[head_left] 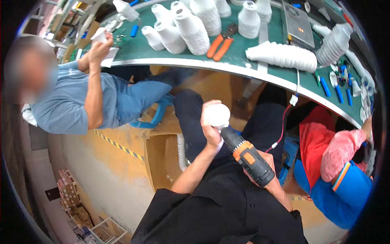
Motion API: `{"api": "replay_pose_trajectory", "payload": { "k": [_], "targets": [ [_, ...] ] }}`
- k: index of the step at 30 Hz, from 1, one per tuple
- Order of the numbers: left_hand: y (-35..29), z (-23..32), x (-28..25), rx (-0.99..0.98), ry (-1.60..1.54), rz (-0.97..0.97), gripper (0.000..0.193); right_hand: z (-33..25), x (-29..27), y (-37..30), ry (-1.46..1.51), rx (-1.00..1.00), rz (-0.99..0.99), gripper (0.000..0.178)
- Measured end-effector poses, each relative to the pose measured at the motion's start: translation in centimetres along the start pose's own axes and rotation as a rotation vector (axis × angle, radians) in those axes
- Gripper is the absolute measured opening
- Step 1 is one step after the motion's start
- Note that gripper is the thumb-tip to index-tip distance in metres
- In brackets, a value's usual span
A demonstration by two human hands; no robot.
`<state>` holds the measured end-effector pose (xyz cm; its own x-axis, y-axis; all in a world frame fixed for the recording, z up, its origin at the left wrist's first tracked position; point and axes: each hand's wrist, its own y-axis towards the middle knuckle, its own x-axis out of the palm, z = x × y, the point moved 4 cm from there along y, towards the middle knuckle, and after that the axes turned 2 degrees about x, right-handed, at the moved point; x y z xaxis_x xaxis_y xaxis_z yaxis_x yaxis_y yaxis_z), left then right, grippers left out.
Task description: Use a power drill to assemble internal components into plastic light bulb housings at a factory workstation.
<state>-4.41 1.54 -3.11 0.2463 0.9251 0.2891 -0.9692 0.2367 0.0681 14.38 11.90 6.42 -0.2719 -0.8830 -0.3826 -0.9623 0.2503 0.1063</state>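
Head view: the left hand [211, 129] has its fingers curled round the side of a round white piece [217, 115], and the right hand [274, 185] is wrapped about the grip of an orange-and-black drill [250, 158], its trigger finger hidden from me. Both things are over the person's lap, short of the near edge of the green worktop [138, 52]. The drill's nose points at the white piece; I can't tell whether they touch.

To my eye, a slip of the drill could catch the left fingers, since they lie so close to its nose. A loose hold could let the piece twist or drop, and the thin red wire [280, 130] near the right hand might snag.

Counting outward: one drill, one held piece, one red wire. On the worktop, one pair of pliers [230, 31], one grey box [298, 24], at least ten white bottle shapes [249, 20], and at least three blue cylinders [325, 86] at the right. Two co-workers: one in blue-grey [73, 101] at left, one in red and blue [349, 191] at right.
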Motion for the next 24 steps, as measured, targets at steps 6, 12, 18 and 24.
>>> {"api": "replay_pose_trajectory", "payload": {
  "k": [6,12,18,24],
  "targets": [
    [0.3,3.8,1.6,-0.067,-0.123,-0.056,0.059,-0.9,-0.1,0.1,0.002,0.005,0.005,0.021],
    [1.0,4.5,0.7,0.074,0.017,-0.088,0.059,-1.2,0.1,0.1,-0.050,-0.080,0.012,0.021],
    [0.8,4.3,1.2,0.032,-0.090,-0.076,0.057,-1.6,0.2,-0.3,-0.017,-0.046,0.044,0.020],
    [1.5,4.3,0.8,0.018,-0.082,-0.086,0.056,-0.8,-0.1,-0.8,-0.099,-0.030,0.040,0.018]
  ]
}}
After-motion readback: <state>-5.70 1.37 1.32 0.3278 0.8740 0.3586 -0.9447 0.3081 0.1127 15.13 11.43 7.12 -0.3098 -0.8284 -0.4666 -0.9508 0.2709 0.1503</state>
